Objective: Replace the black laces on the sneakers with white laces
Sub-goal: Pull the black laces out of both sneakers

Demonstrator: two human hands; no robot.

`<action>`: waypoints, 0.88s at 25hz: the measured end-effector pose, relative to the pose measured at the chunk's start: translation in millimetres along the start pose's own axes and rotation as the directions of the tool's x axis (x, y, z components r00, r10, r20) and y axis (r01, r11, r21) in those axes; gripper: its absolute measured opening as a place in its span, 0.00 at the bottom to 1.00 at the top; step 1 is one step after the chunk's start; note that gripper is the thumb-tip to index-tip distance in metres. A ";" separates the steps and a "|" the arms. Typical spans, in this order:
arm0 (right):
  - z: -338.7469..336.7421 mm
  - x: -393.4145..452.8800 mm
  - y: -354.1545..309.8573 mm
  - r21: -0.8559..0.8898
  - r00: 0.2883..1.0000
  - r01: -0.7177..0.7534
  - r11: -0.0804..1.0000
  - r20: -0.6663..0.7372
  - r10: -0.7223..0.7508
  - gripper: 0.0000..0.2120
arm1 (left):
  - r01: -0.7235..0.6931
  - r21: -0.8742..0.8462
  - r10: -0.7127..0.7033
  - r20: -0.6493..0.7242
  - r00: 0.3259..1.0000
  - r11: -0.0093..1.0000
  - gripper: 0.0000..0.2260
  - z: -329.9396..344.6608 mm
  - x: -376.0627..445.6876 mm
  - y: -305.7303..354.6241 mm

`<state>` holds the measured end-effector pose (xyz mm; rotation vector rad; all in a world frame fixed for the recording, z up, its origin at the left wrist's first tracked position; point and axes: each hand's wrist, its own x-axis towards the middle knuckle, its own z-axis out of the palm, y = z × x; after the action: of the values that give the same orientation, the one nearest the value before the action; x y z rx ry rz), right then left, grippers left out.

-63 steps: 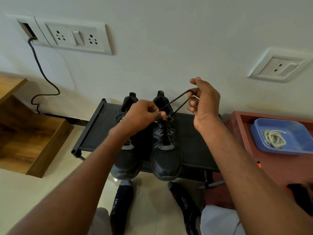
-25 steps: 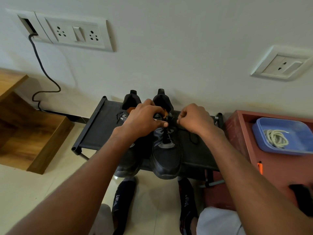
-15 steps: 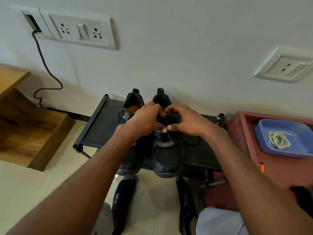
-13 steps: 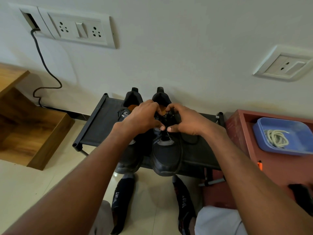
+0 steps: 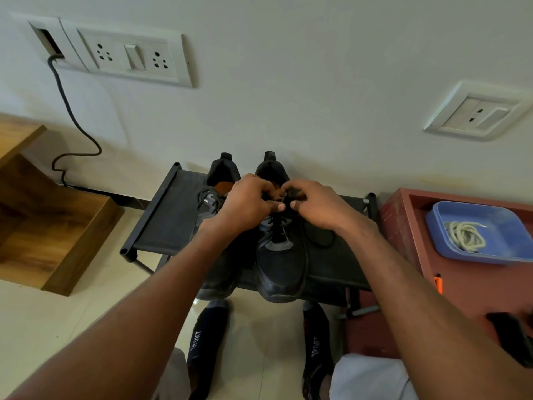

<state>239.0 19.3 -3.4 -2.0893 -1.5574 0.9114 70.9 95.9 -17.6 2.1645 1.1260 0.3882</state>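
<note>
**Both hands at top eyelets of right sneaker**

Two black sneakers sit side by side on a low black rack point(image 5: 170, 223) against the wall, toes toward the near edge. Right sneaker point(image 5: 281, 267) fully visible; left sneaker point(image 5: 215, 194) mostly hidden under the left forearm.

Left hand point(image 5: 248, 206) and right hand point(image 5: 317, 204) meet over the top of the right sneaker's lacing, fingers curled, thumbs nearly touching. Both hands seem to pinch the black lace point(image 5: 277, 226) at the upper eyelets, though the exact contact is hidden by the fingers. Lower part of the lace is still threaded through the shoe. A loose black loop point(image 5: 323, 241) lies on the rack just right of the sneaker.

White laces point(image 5: 464, 235) lie coiled in a blue tray point(image 5: 496, 252) on a red table point(image 5: 403, 226) at the right, well apart from the sneakers.

Feet in black socks point(image 5: 206, 345) stand on the tiled floor near the rack. Wall has a switch panel point(image 5: 127, 57) far left with a black cable point(image 5: 72, 116) hanging down, and a socket point(image 5: 476, 112) far right. Wooden shelf point(image 5: 43, 226) at left.
</note>
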 end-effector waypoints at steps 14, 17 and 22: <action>-5.4 -3.3 0.3 0.014 0.993 -0.039 0.999 0.112 0.037 0.40 | 0.141 -0.312 -0.190 -0.132 0.973 0.939 0.03 5.6 -0.5 13.8; -2.3 -3.9 1.9 -0.077 0.994 -0.022 0.997 0.105 0.030 0.43 | 0.234 -0.419 -0.328 -0.168 0.930 0.877 0.06 4.8 2.2 11.6; 1.3 -0.3 3.8 -0.046 0.996 -0.032 0.998 0.087 0.036 0.45 | 0.225 -0.503 -0.320 -0.112 0.941 0.835 0.07 -3.1 2.3 4.8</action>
<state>240.7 17.8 -6.7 -2.1386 -1.6047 1.0022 73.6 97.0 -12.1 1.5249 1.2652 0.6800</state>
